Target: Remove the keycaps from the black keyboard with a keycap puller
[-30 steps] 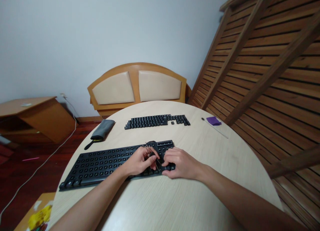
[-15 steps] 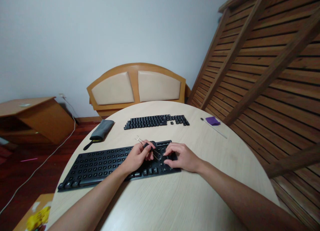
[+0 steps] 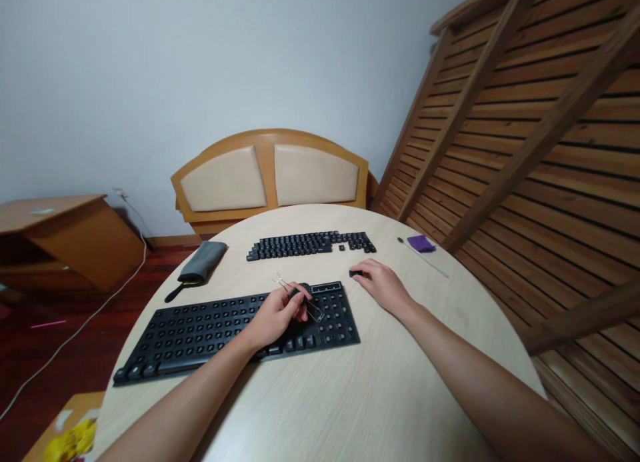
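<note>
A black keyboard (image 3: 200,329) with most of its keycaps off lies across the round table; a few caps remain along its front row. Over its right half, my left hand (image 3: 280,312) is closed around a wire keycap puller (image 3: 315,311), whose wire loops stick out at both ends. Right of the keyboard's back corner, my right hand (image 3: 383,283) pinches a small black keycap (image 3: 355,273) just above or on the tabletop. Farther back, loose keycaps (image 3: 293,245) lie in rows, with one single keycap (image 3: 342,248) a little in front of them.
A grey pouch (image 3: 203,262) with a black strap lies at the table's left. Toward the right edge are a purple cloth (image 3: 421,243) and a thin brush (image 3: 425,257). Wooden slats (image 3: 550,169) lean close on the right; a headboard (image 3: 270,175) stands behind the table (image 3: 380,395).
My right hand has moved from the keyboard's right side, back and to the right onto the table area, carrying a keycap. My left hand stays over the keyboard with the puller.
</note>
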Available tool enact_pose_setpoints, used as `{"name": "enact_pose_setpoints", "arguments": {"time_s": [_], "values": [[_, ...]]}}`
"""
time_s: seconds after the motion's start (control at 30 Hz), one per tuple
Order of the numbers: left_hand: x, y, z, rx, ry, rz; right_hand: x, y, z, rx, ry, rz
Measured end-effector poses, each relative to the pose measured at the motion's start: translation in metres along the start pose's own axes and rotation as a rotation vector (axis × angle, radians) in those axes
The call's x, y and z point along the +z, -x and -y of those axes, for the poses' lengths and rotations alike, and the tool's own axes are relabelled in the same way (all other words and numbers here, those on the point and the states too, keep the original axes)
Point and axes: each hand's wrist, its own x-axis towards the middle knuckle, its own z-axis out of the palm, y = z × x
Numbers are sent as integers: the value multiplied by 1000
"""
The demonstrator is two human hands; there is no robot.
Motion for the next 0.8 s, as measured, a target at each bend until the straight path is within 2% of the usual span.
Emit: {"name": "enact_pose_setpoints", "arguments": {"time_s": [0.13, 0.37, 0.53, 0.67, 0.8], "values": [[0, 0, 1, -1, -4, 6, -1, -4, 4, 10, 126, 3], [1, 1, 3, 1, -11, 23, -4, -37, 2, 19, 441, 124], [1, 1, 2, -2, -18, 20, -3, -52, -16, 1, 477, 83], [0, 2, 2, -1, -13, 24, -2, -51, -32, -53, 468, -3], [0, 1, 3, -6, -15, 19, -1, -51, -41, -68, 466, -30]]}}
